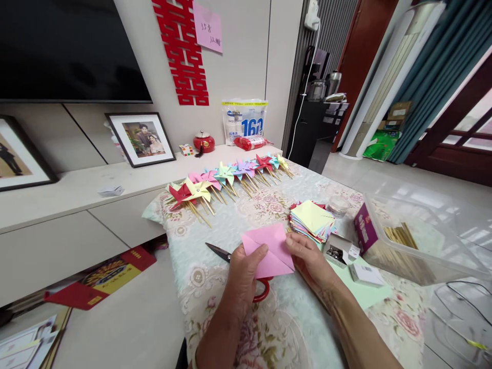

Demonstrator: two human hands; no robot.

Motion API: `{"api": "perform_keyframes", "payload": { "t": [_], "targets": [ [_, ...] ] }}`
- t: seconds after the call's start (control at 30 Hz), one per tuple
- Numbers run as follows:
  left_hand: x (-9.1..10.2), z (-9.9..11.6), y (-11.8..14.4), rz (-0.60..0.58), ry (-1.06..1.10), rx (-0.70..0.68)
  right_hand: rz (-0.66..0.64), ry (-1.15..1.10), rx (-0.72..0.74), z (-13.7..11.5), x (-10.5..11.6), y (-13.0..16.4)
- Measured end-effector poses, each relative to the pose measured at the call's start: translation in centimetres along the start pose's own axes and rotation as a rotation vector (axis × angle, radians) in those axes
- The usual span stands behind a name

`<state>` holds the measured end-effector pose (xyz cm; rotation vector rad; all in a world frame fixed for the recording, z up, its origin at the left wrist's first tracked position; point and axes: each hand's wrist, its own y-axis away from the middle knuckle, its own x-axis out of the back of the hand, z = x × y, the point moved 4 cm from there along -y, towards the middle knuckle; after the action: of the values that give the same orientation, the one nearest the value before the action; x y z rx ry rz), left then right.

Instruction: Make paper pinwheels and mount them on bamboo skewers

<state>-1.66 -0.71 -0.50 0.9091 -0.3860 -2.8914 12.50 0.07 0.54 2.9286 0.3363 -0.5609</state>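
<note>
Nearest to us, our left hand point(243, 269) pinches the pink paper point(274, 256), thumb on top and fingers under. Our right hand point(307, 253) pinches its right edge, so both hands are clamped on it. The paper is right in front of us, over the flowery cloth point(288, 328). Thin lines like cuts run in from some corners.

We think the step in hand is working on this one square. The next move seems to call for soft fingers and a steady left thumb, so the paper does not rip.

Scissors point(219, 252) lie below our left hand and the paper. Farther off, to the right, sit a paper stack point(312, 219), a small open box point(326, 256) of shiny bits and a clear tub point(461, 256) with thin sticks point(400, 236). Farther still, a row of pinwheels point(226, 174) lies near the white shelf point(77, 197).
</note>
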Motion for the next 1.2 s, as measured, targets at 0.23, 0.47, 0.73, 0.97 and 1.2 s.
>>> {"api": "perform_keyframes", "payload": {
  "t": [0.23,0.47,0.73,0.97,1.2],
  "targets": [
    [-0.1,-0.2,0.0,-0.045,-0.045,-0.007,0.023,0.141,-0.018,0.4,-0.3,-0.2],
    [-0.7,0.3,0.2,-0.145,0.053,0.027,0.164,0.001,0.017,0.6,0.4,-0.7],
    [-1.2,0.1,0.3,-0.176,0.059,-0.003,0.374,-0.286,0.113,0.8,-0.1,-0.7],
    [-1.5,-0.9,0.0,-0.138,0.072,-0.092,0.352,-0.438,0.113,2.1,-2.3,-0.3],
    [-0.6,0.1,-0.6,-0.033,0.117,-0.139,0.286,-0.319,0.067,2.2,-2.5,-0.2]
  ]
}}
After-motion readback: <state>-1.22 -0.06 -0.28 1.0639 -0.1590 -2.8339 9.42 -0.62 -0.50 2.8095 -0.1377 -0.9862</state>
